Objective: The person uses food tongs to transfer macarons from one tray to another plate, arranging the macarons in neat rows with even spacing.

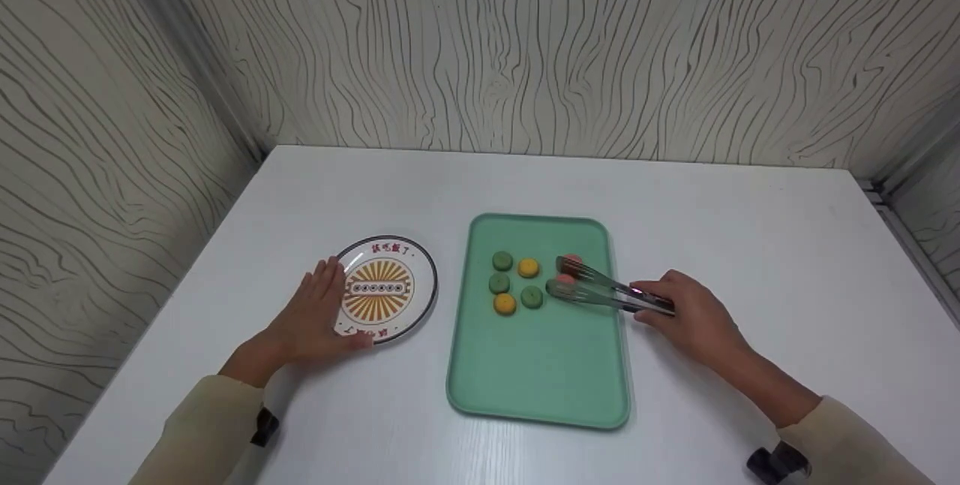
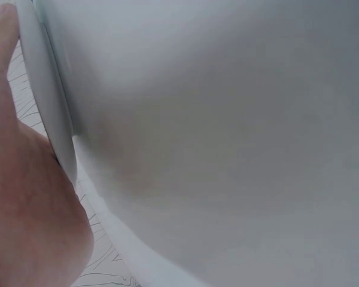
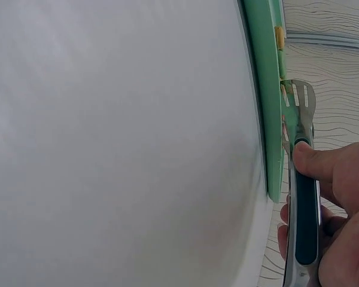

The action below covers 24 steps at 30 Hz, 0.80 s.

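Observation:
My left hand (image 1: 311,320) lies against the left rim of a round plate (image 1: 424,282) with a yellow sunburst print. Its fingers are straight along the edge and the thumb touches the near rim; the left wrist view shows the plate's side (image 2: 51,89) against the hand. With my right hand (image 1: 694,316) I grip metal serving tongs (image 3: 306,215) that have dark handle inlays. The spread tong ends reach over the green tray (image 1: 540,372), around a pink macaron-like piece (image 1: 565,280). A second pink piece (image 1: 572,257) is partly hidden by the upper arm.
Left of the tongs on the tray are three green pieces (image 1: 532,296) and two yellow pieces (image 1: 528,268). Tray and plate stand on a white table (image 1: 360,192), with a gap between them. Wood-patterned panels (image 1: 495,49) rise behind and beside the table.

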Motion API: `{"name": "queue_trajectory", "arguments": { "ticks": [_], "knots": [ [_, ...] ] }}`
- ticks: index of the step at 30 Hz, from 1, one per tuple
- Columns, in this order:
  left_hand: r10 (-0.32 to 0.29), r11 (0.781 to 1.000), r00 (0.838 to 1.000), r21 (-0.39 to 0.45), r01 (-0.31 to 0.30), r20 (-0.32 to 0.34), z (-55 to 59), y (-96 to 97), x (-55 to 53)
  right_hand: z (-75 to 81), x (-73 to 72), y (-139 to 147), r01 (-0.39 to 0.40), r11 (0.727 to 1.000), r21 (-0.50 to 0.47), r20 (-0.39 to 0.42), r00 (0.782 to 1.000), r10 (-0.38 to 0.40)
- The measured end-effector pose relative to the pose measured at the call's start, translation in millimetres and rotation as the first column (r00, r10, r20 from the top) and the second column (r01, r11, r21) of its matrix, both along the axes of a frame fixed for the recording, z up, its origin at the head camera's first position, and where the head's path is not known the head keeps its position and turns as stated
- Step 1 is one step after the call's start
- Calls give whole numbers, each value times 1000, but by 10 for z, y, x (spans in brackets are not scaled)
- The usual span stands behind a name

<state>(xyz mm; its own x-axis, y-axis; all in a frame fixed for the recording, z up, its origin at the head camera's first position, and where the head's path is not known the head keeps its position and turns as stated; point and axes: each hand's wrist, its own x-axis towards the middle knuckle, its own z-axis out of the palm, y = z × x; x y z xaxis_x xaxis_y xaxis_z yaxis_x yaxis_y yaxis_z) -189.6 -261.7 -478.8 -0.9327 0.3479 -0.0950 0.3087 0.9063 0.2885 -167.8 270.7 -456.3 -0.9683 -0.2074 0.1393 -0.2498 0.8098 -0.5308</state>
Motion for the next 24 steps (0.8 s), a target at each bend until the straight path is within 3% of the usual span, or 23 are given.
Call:
{"name": "queue_trajectory", "arguments": {
  "ticks": [24],
  "knots": [
    [-6,1000,1000,-5,6,-9,-1,1,6,-37,-20,-30,0,1000,-16,3,1000,0]
  ]
}}
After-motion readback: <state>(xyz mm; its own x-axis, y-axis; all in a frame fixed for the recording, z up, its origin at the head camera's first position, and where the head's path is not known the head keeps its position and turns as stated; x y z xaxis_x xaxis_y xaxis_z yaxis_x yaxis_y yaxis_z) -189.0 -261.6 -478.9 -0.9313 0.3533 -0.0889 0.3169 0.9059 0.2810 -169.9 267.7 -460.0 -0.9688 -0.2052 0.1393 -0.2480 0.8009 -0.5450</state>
